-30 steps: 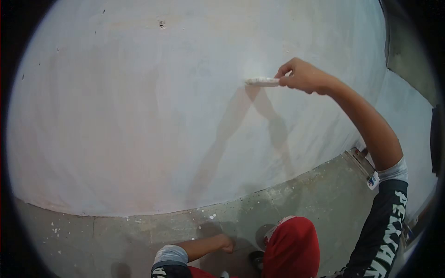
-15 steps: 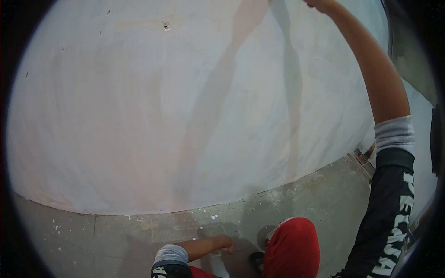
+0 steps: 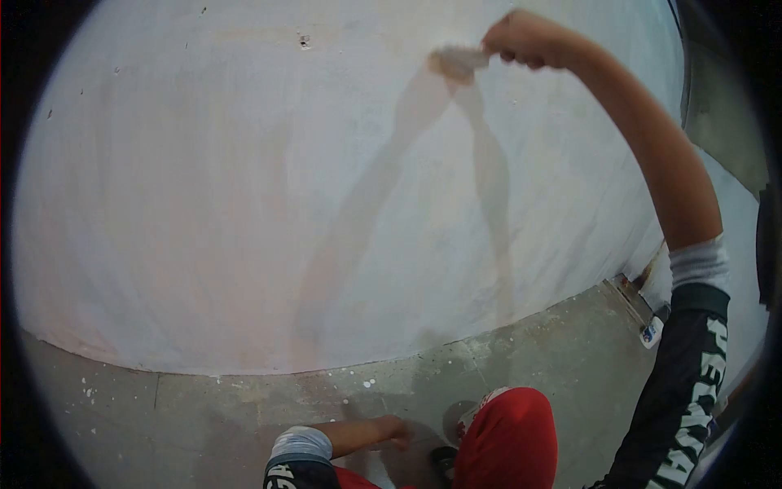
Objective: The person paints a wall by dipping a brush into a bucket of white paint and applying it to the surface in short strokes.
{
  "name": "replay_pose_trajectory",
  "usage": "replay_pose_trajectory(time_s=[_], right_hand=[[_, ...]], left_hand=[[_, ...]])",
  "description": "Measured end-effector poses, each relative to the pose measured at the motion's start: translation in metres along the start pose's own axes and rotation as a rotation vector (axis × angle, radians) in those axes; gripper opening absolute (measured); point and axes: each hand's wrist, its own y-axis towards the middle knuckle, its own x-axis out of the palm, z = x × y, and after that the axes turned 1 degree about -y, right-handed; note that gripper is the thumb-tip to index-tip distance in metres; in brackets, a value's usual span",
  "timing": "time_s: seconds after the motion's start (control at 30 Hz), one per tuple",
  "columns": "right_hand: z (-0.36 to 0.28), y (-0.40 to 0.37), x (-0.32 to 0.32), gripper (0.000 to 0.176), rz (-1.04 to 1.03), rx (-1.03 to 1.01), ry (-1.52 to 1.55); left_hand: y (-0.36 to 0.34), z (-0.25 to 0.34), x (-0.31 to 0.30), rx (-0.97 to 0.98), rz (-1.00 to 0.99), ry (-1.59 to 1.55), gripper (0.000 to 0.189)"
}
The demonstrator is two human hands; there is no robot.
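Note:
My right hand (image 3: 528,39) is raised near the top of the view, closed round the handle of a brush (image 3: 456,63). The broad, pale end of the brush lies against the whitish wall (image 3: 244,196), and shadows of the arm fall below it. Low in the view, my left hand (image 3: 395,430) hangs beside the red-clothed knee (image 3: 515,440). Its fingers are bent and small in view, and whether they are apart or closed is unclear.
Grey floor (image 3: 187,416) with white paint spots runs along the wall's base. A small white container (image 3: 652,332) stands at the right, near boards by the wall corner. Small holes mark the upper wall.
My right hand has moved down and left, bringing the brush into view against the wall. The white container now shows beside the right sleeve. My left hand has barely moved.

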Motion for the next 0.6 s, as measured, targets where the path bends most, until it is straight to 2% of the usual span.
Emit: replay_pose_trajectory(time_s=[0.03,0.1,0.13,0.17,0.2,0.23,0.27,0.3,0.33,0.37,0.4,0.43,0.47,0.5,0.53,0.57,0.6], right_hand=[[0.007,0.026,-0.018,0.023,0.01,0.004,0.008],[-0.013,0.018,-0.047,0.025,0.077,-0.159,-0.395],[-0.019,0.017,-0.051,0.025,0.074,-0.159,-0.395],[-0.024,0.018,-0.054,0.025,0.244,-0.022,-0.151],[-0.029,0.019,-0.054,0.026,0.411,0.115,0.096],[-0.034,0.014,-0.05,0.026,0.411,0.112,0.097],[-0.041,0.004,-0.043,0.026,0.474,0.1,0.094],[-0.045,-0.001,-0.038,0.026,0.536,0.087,0.092],[-0.038,0.006,-0.028,0.025,0.519,0.003,0.075],[-0.018,0.021,-0.009,0.025,0.502,-0.078,0.056],[0.019,0.051,0.023,0.025,0.565,-0.355,-0.163],[0.008,0.018,0.042,0.025,0.508,-0.504,-0.186],[-0.009,-0.018,0.055,0.025,0.291,-0.282,-0.122],[-0.001,-0.03,0.071,0.022,0.263,-0.359,-0.16],[-0.021,-0.057,0.069,0.022,-0.033,-0.127,-0.032],[-0.033,-0.072,0.068,0.02,-0.206,-0.025,-0.041],[-0.028,-0.068,0.072,0.02,-0.306,-0.003,-0.019]], left_hand=[[0.016,-0.011,0.006,0.031,-0.067,-0.032,0.034],[0.07,-0.052,0.042,0.08,-0.037,-0.032,0.032],[0.102,-0.071,0.061,0.131,-0.005,-0.034,0.03],[0.144,-0.085,0.076,0.132,-0.006,-0.034,0.03],[0.18,-0.09,0.083,0.139,-0.081,-0.033,0.012],[0.197,-0.093,0.085,0.145,-0.155,-0.033,0.022],[0.184,-0.094,0.083,0.143,-0.153,-0.035,0.022],[0.167,-0.098,0.084,0.077,-0.104,-0.064,0.01],[0.14,-0.093,0.077,0.011,-0.057,-0.092,0.031],[0.097,-0.065,0.053,-0.016,-0.049,-0.064,0.031],[0.045,-0.031,0.024,-0.043,-0.041,-0.035,0.031],[-0.009,0.003,-0.006,-0.07,-0.034,-0.006,0.032],[-0.006,0.0,-0.002,-0.069,-0.031,-0.007,0.032],[0.002,-0.009,0.007,-0.053,-0.004,0.015,0.032],[0.011,-0.015,0.013,-0.033,0.023,0.031,0.031],[0.024,-0.017,0.018,-0.027,0.022,0.025,0.031],[0.035,-0.022,0.021,0.0,-0.038,0.036,0.031]])
